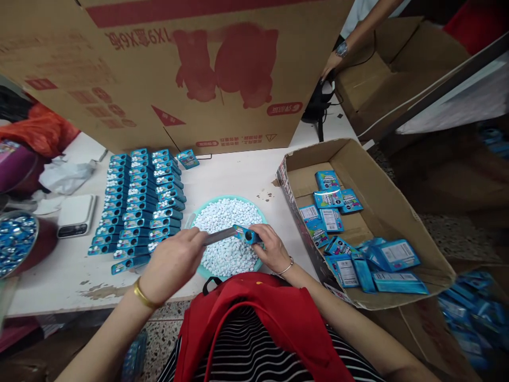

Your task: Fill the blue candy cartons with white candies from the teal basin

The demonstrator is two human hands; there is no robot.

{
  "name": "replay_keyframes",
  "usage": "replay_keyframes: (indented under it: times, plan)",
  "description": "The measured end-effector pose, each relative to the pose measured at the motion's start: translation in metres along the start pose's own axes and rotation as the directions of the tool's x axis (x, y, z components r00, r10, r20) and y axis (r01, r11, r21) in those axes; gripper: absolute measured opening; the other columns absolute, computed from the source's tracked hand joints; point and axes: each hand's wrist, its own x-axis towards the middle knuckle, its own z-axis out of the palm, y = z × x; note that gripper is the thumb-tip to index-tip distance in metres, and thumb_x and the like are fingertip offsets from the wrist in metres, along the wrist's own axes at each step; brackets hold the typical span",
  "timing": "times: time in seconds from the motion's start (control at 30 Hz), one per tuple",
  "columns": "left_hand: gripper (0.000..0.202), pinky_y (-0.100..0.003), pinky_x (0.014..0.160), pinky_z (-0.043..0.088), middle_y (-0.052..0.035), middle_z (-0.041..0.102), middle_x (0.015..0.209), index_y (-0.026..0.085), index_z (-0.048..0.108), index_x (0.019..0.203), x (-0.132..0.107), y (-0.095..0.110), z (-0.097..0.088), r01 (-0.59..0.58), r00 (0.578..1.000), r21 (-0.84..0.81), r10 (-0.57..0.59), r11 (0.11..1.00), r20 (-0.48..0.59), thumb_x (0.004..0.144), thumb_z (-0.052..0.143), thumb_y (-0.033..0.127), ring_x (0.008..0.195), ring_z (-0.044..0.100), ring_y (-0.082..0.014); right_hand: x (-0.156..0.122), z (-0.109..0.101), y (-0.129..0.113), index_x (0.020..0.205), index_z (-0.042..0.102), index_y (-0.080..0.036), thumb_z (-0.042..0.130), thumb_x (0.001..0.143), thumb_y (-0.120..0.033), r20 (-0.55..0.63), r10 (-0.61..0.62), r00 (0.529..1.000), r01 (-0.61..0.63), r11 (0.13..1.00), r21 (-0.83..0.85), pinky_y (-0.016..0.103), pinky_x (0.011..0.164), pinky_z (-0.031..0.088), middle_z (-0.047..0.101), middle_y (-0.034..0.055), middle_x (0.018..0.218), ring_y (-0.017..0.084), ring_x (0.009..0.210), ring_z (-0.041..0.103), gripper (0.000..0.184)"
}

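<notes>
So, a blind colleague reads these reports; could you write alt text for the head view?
Over a turquoise bowl of small white pieces, a person's left hand holds a grey tool up to a small blue container in the right hand. Rows of similar containers lie at left, an open cardboard box of blue packs at right.

Basin (203, 272) of pellets (228, 216) between box rows (137, 199) at left and tray (371, 183) at right, carton (139, 90) behind.

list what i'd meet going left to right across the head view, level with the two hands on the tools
Bowl of shiny blue pieces → white scale → rows of blue boxes → left hand → metal tool → small blue box → right hand → open cardboard tray
</notes>
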Motion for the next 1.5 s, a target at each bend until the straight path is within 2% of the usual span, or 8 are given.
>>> replay_keyframes:
  times: [0.13, 0.27, 0.47, 0.6, 0.77, 1.07, 1.33, 1.5]
  plan:
    - [0.017, -0.034, 0.074, 0.045, -0.0086, 0.060, 0.090, 0.018, 0.057, 0.091, 0.001, -0.039, 0.080, 0.174, 0.978, -0.075, -0.163, 0.982, 0.128, 0.089, 0.040, 0.021, 0.087, 0.058, -0.0224, -0.002, -0.012, 0.008, 0.120, 0.050, -0.023, 0.053, 0.079, -0.012, -0.052, 0.102, 0.993, -0.100, 0.994, 0.034, 0.043, 0.092, 0.047, 0.059, 0.0096, 0.111, 0.025, 0.105, 0.055, 0.042]
    - [0.019, -0.034, 0.083, 0.046, -0.0104, 0.061, 0.103, 0.017, 0.055, 0.101, 0.029, -0.022, 0.161, 0.221, 0.972, -0.231, -0.195, 0.947, 0.130, 0.088, 0.041, 0.018, 0.098, 0.058, -0.0216, -0.004, -0.020, 0.014, 0.115, 0.052, -0.022, 0.056, 0.082, -0.018, -0.095, 0.219, 0.971, -0.215, 0.975, 0.057, 0.041, 0.090, 0.047, 0.060, 0.0083, 0.106, 0.023, 0.102, 0.057, 0.034]
    - [0.024, -0.034, 0.091, 0.046, -0.0106, 0.059, 0.113, 0.018, 0.050, 0.111, 0.054, 0.000, 0.198, 0.169, 0.984, -0.408, -0.179, 0.897, 0.014, 0.090, 0.040, 0.022, 0.105, 0.057, -0.0202, -0.007, -0.022, 0.012, 0.110, 0.053, -0.022, 0.061, 0.082, -0.031, -0.150, 0.335, 0.930, -0.323, 0.941, 0.096, 0.038, 0.087, 0.048, 0.061, 0.0073, 0.103, 0.022, 0.096, 0.059, 0.031]
    - [0.024, -0.031, 0.083, 0.049, -0.0067, 0.062, 0.102, 0.019, 0.051, 0.109, 0.037, -0.019, 0.180, 0.076, 0.992, -0.495, -0.117, 0.866, -0.053, 0.090, 0.042, 0.031, 0.092, 0.060, -0.0172, -0.010, -0.022, 0.012, 0.112, 0.052, -0.022, 0.061, 0.083, -0.030, -0.165, 0.328, 0.930, -0.315, 0.944, 0.102, 0.038, 0.085, 0.049, 0.062, 0.0078, 0.103, 0.023, 0.097, 0.059, 0.031]
    - [0.023, -0.030, 0.081, 0.048, -0.0059, 0.062, 0.099, 0.020, 0.052, 0.107, 0.018, -0.028, 0.123, -0.090, 0.986, -0.584, -0.010, 0.807, -0.165, 0.091, 0.043, 0.033, 0.090, 0.058, -0.0160, -0.009, -0.023, 0.012, 0.115, 0.052, -0.023, 0.055, 0.082, -0.018, -0.130, 0.212, 0.969, -0.213, 0.977, 0.003, 0.043, 0.088, 0.049, 0.060, 0.0092, 0.106, 0.025, 0.100, 0.057, 0.034]
    - [0.026, -0.034, 0.084, 0.048, -0.0080, 0.063, 0.103, 0.020, 0.055, 0.111, 0.015, -0.002, 0.030, -0.164, 0.986, -0.294, 0.149, 0.942, -0.073, 0.091, 0.041, 0.031, 0.095, 0.060, -0.0200, 0.004, -0.007, -0.003, 0.121, 0.048, -0.022, 0.047, 0.073, -0.003, -0.019, 0.002, 1.000, -0.003, 0.998, -0.056, 0.046, 0.090, 0.050, 0.060, 0.0101, 0.110, 0.026, 0.104, 0.054, 0.052]
    - [0.023, -0.035, 0.068, 0.048, -0.0088, 0.063, 0.085, 0.020, 0.058, 0.098, 0.016, 0.039, -0.020, -0.099, 0.992, 0.026, 0.097, 0.995, 0.079, 0.085, 0.040, 0.016, 0.078, 0.059, -0.0228, 0.001, 0.004, -0.011, 0.122, 0.048, -0.023, 0.048, 0.073, -0.003, -0.005, -0.023, 1.000, 0.023, 0.999, -0.042, 0.046, 0.088, 0.051, 0.061, 0.0097, 0.109, 0.026, 0.103, 0.055, 0.052]
    - [0.022, -0.034, 0.068, 0.046, -0.0074, 0.061, 0.085, 0.020, 0.059, 0.092, 0.010, 0.035, -0.022, -0.103, 0.992, 0.049, 0.098, 0.993, 0.082, 0.086, 0.039, 0.015, 0.080, 0.058, -0.0227, -0.002, 0.003, -0.007, 0.122, 0.048, -0.021, 0.048, 0.075, -0.004, -0.009, -0.025, 1.000, 0.025, 0.999, -0.026, 0.046, 0.090, 0.050, 0.061, 0.0107, 0.110, 0.026, 0.104, 0.055, 0.049]
